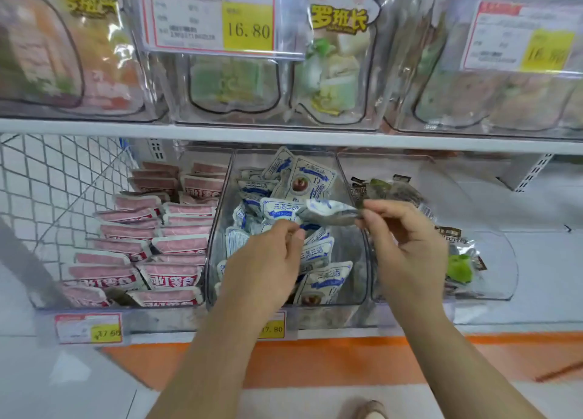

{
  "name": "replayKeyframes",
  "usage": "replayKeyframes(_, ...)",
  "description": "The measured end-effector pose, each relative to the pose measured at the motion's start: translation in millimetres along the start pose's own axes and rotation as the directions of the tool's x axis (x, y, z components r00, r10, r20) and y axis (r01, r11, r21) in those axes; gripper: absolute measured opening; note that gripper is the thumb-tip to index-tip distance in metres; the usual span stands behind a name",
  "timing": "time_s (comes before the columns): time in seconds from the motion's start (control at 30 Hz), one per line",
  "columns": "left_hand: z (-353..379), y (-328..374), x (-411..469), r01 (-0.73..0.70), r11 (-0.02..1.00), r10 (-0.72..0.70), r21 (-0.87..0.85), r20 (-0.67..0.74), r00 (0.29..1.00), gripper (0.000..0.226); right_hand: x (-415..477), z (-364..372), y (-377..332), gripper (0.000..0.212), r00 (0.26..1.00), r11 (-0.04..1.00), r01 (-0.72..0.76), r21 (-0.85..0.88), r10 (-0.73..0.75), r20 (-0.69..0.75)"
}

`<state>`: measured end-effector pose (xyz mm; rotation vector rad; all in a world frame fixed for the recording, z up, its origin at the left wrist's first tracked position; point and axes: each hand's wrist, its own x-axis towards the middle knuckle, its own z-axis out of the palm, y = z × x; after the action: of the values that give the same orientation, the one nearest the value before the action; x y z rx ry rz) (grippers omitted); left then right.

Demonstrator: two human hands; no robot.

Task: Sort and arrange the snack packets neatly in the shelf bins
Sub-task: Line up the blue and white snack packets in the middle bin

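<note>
Pinching the right end of a blurred white-blue packet (331,212) in the right hand (407,248), grip clamped, thumb against fingertips. Holding it roughly level in the air, above the middle bin (350,292) and below the shelf (284,136) edge. Curling the left hand (268,260) as well, fingertips drawn together right at the packet's lower left corner; cannot tell whether that grip has the packet or only touches it. Reaching up from below with both forearms, the left across the middle bin's front, the right across the wall between middle and right bins.

In the middle bin, a loose heap of like white-blue packets (312,175), some upright, some tilted, some flat. In the left bin (79,305), pink packets (170,245) laid in two overlapping rows, front to back. In the right bin (504,260), a few dark packets (459,267) with green showing, partly hidden behind the right hand. All three clear-walled and side by side.

On the shelf above, more clear bins of blurred bags, fronted by a tag (211,14) reading 16.80. Under the left bin, a smaller tag (88,327), print unreadable. Left of the bins, white wire mesh (47,182).
</note>
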<state>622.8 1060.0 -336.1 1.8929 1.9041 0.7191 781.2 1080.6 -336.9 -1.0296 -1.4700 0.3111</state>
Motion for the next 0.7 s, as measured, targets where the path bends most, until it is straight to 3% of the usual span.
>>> replayKeyframes(0.13,-10,4,11,0.226,0.875,-0.234,-0.427,0.033,0.972,0.052,3,-6,6,0.018,0.975,0.999,-0.018,0.044,0.008,0.224)
replayKeyframes(0.23,-4,11,12,0.265,0.804,-0.271,-0.533,0.069,0.96,0.046,7,-13,3,0.019,0.95,0.996,-0.036,0.08,0.01,0.312)
replayKeyframes(0.33,6,15,15,0.191,0.809,-0.223,-0.556,0.01,0.975,0.047,7,-17,2,0.02,0.926,0.997,-0.057,0.053,0.033,0.375)
replayKeyframes(0.47,9,19,21,0.125,0.702,-0.227,-0.701,-0.054,0.972,0.067,10,-20,1,0.016,0.865,0.992,-0.128,-0.003,0.113,0.489)
replayKeyframes(0.57,7,14,23,0.134,0.679,-0.148,-0.721,0.044,0.988,0.075,8,-20,4,0.018,0.84,0.989,-0.128,-0.068,0.144,0.523)
replayKeyframes(0.7,6,12,12,0.08,0.792,0.069,-0.605,0.22,0.973,0.048,13,-31,10,0.04,0.89,0.982,-0.152,-0.114,0.186,0.415)
